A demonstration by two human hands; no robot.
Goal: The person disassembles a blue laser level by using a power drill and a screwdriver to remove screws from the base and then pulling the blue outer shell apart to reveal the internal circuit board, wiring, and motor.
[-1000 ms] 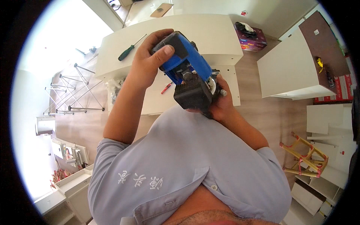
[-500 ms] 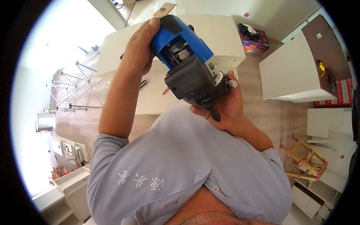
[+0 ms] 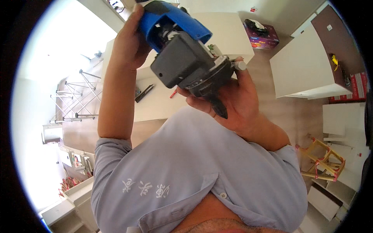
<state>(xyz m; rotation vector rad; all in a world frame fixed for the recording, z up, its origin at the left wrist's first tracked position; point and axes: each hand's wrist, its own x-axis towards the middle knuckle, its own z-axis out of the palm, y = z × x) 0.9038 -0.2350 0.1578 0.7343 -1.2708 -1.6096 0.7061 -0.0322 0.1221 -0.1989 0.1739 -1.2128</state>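
Both hands hold up a blue-and-black device that looks like a laser level (image 3: 182, 60), tilted in front of my chest. Its blue housing (image 3: 180, 23) has a wide opening with inner parts showing. A black box-shaped part sits below that opening. My left hand (image 3: 130, 44) grips the housing's left side, thumb at its upper edge and the other fingers mostly hidden. From beneath, my right hand (image 3: 239, 103) supports the round black base, fingers curled round it beside a silver knob (image 3: 241, 65). A pointed black leg (image 3: 220, 108) juts from the base over my palm.
Below the device, a white panel (image 3: 155, 108) bears a black slim tool (image 3: 145, 93) and a red pen-like item (image 3: 173, 93). Metal folding frames (image 3: 83, 93) stand left. Rightward are a white cabinet (image 3: 299, 62), a purple box (image 3: 262, 39) and a yellow wooden stool (image 3: 324, 159).
The laser level has moved up and left in both hands, and its black box-shaped part faces me more. More of my right palm shows. Both hands keep their hold.
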